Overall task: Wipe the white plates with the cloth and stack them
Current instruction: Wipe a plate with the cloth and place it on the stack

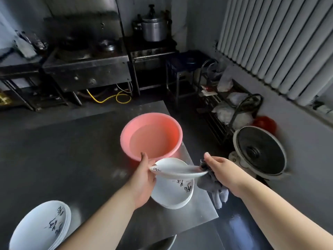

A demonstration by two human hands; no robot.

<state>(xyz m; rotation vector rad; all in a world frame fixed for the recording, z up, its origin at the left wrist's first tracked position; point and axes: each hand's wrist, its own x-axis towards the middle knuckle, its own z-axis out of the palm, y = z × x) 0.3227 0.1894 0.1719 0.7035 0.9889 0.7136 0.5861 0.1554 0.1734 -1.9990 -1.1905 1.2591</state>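
My left hand grips the left rim of a white plate with black brush lettering, held nearly edge-on above a stack of white plates near the table's right edge. At the held plate's right rim my right hand holds a grey cloth, whose loose end hangs down below the hand. A second stack of white plates lies at the table's near left.
A pink basin holding water stands on the steel table just beyond the plates. A floor fan and a wire rack stand to the right of the table. Stoves and a pressure cooker line the far wall.
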